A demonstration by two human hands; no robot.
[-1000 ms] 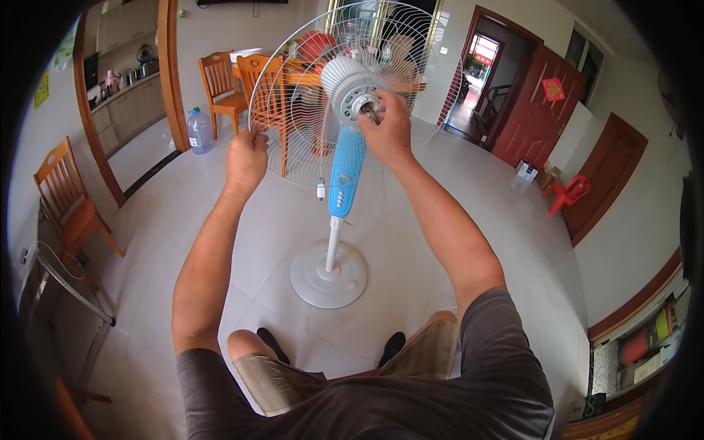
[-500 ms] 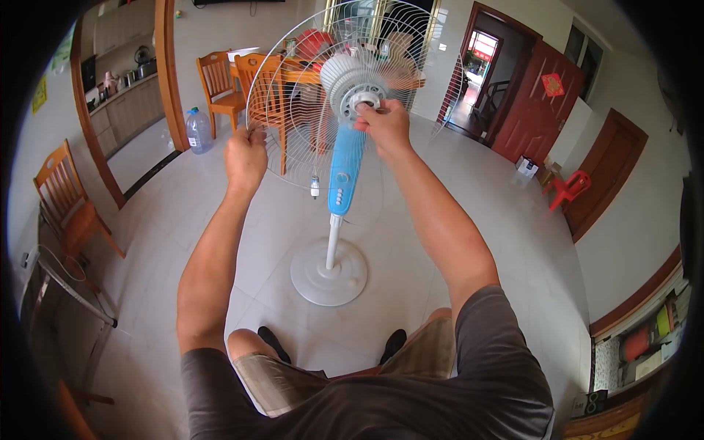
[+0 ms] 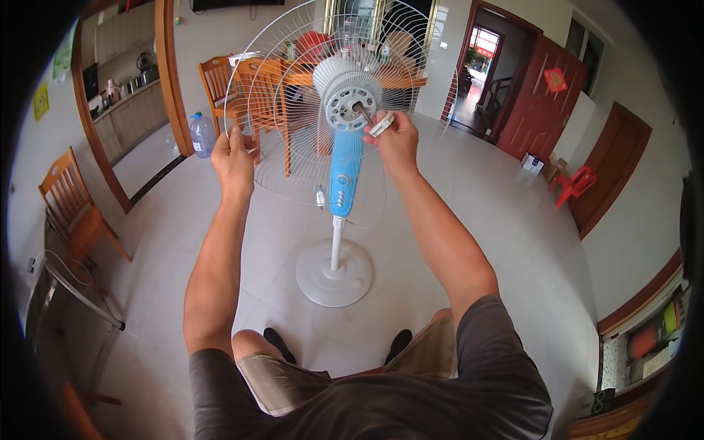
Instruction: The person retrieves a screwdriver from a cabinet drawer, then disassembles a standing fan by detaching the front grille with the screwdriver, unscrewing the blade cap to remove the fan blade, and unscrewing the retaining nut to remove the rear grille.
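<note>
A standing fan with a blue column (image 3: pixel 343 167) and a round white base (image 3: pixel 319 284) is upright in front of me. Its rear wire grille (image 3: pixel 287 150) surrounds the motor housing (image 3: pixel 330 77), and no blades are on the bare metal shaft (image 3: pixel 361 111). My left hand (image 3: pixel 236 165) is closed around the grille's left rim. Between the fingers and thumb of my right hand (image 3: pixel 398 150) is a white plastic nut (image 3: pixel 382 125), at the front end of the shaft. Whether the nut still touches the shaft I cannot tell.
Behind the fan stands a wooden table (image 3: pixel 301 75) with chairs (image 3: pixel 213 82) and things on it. A water jug (image 3: pixel 202 136) is by the kitchen doorway. Another wooden chair (image 3: pixel 77 198) stands left, a red plastic stool (image 3: pixel 573 185) right. A small tag (image 3: pixel 320 196) hangs from the grille.
My right hand has drawn the nut forward and right, off the hub, baring the shaft. My left hand still holds the rim, a little further left in view with the grille.
</note>
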